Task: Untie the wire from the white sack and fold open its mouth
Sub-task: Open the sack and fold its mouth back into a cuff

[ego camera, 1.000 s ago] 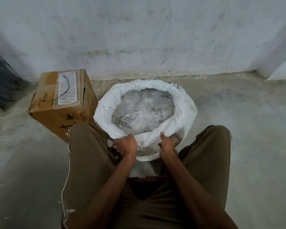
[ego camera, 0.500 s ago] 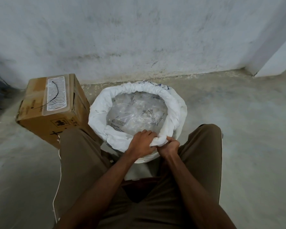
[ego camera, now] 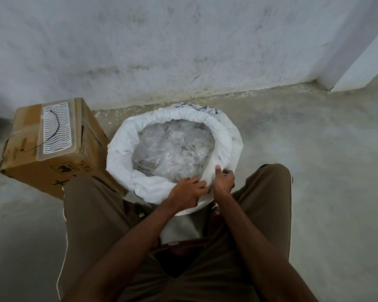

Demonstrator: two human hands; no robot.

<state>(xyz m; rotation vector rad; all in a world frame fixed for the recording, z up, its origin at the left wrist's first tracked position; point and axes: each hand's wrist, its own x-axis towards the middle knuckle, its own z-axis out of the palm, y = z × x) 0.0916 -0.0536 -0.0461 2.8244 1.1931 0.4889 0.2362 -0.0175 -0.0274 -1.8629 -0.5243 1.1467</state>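
The white sack [ego camera: 120, 153] stands on the floor between my knees, its mouth open and its edge rolled outward into a thick rim. Inside lies a clear plastic bag [ego camera: 172, 149] with printed marks. My left hand [ego camera: 187, 191] grips the near part of the rim, fingers curled over the fabric. My right hand [ego camera: 224, 179] pinches the rim's near right part, thumb up against the inner fold. The two hands touch. A black wire [ego camera: 52, 132] lies loose on the cardboard box to the left.
A taped cardboard box [ego camera: 59, 171] sits against my left knee, close to the sack. A stained white wall [ego camera: 183, 51] runs behind, with a corner at the far right. Bare concrete floor [ego camera: 325, 160] spreads to the right.
My hands have shifted right along the near rim and closed together on it. The view has tilted slightly, with the sack and box lower in the frame.
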